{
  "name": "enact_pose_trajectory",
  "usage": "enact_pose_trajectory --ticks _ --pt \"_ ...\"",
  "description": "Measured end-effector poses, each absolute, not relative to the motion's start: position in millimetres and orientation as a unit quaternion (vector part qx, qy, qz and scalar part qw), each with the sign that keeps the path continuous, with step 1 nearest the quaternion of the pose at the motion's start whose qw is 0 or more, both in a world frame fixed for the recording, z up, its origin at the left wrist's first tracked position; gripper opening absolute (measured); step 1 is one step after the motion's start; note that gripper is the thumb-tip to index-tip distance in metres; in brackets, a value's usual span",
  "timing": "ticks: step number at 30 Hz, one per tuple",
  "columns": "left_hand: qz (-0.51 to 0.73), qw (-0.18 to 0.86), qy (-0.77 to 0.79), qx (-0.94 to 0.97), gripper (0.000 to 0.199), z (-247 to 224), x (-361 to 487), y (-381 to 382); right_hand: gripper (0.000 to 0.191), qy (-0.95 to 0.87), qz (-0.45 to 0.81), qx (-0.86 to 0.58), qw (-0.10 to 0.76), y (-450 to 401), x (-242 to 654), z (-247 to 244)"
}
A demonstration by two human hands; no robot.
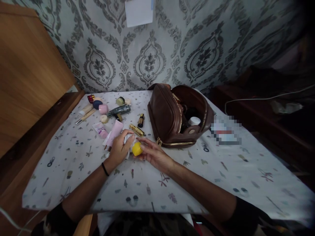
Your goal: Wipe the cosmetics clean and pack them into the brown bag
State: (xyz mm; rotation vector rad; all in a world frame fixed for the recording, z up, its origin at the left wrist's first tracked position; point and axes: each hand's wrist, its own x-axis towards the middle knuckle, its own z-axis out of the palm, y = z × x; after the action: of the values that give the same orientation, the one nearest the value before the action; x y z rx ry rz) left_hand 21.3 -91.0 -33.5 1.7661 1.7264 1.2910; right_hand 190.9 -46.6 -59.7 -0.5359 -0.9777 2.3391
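My left hand (119,149) is closed around a crumpled white cloth or tissue (127,137), pressed to the side of a small yellow container (136,149). The fingers of my right hand (156,155) grip that yellow piece from the other side. Just beyond my left hand lies a pink tube (115,130) with a silvery cap, and a smaller pale tube (99,129) is beside it. A gold cylinder (136,129) lies past my fingertips, near a small dark bottle (141,120). To the right stands an unzipped brown leather bag (163,114), with a white-lidded jar (194,121) inside.
Several cosmetics lie at the back left, among them a dark clear bottle (119,110), a pink jar (103,108) and a brush (85,116). A patterned white cloth (98,193) covers the table. A wooden cabinet (31,59) borders the left; a blurred packet (225,130) lies right of the bag.
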Motion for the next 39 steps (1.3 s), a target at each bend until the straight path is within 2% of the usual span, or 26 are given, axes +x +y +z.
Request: enact_pose_trajectory --ticks 3,9,13,18,22,27,31,34,36,39 --pt "0.450 0.201 0.589 0.641 0.029 -36 21 -90 0.042 -0.325 0.883 -0.196 0.277 -44 192 -60" --pt "0.409 0.244 0.548 0.687 0.045 -37 22 -92 0.018 -0.261 0.916 -0.185 0.243 -35 195 -59" --pt "0.419 0.247 0.540 0.687 0.044 -37 23 -92 0.028 -0.287 0.912 -0.183 0.231 -37 193 -59" --pt "0.433 0.213 0.546 0.685 0.026 -36 25 -92 0.039 -0.330 0.890 -0.181 0.258 -43 191 -57" --pt "0.438 0.199 0.577 0.660 0.021 -34 26 -93 0.042 -0.364 0.876 -0.192 0.252 -45 191 -56" --pt "0.453 0.211 0.591 0.633 0.025 -33 22 -92 0.052 -0.350 0.880 -0.192 0.258 -45 191 -57" --pt "0.438 0.247 0.555 0.663 0.034 -35 22 -92 0.038 -0.305 0.893 -0.197 0.268 -43 190 -59" --pt "0.411 0.249 0.535 0.695 0.048 -37 23 -93 0.028 -0.273 0.900 -0.208 0.269 -41 190 -60" --pt "0.403 0.241 0.539 0.699 0.051 -37 24 -93 0.029 -0.271 0.903 -0.207 0.262 -40 189 -61" --pt "0.406 0.240 0.559 0.682 0.045 -37 26 -94 0.038 -0.287 0.903 -0.197 0.253 -41 188 -60"
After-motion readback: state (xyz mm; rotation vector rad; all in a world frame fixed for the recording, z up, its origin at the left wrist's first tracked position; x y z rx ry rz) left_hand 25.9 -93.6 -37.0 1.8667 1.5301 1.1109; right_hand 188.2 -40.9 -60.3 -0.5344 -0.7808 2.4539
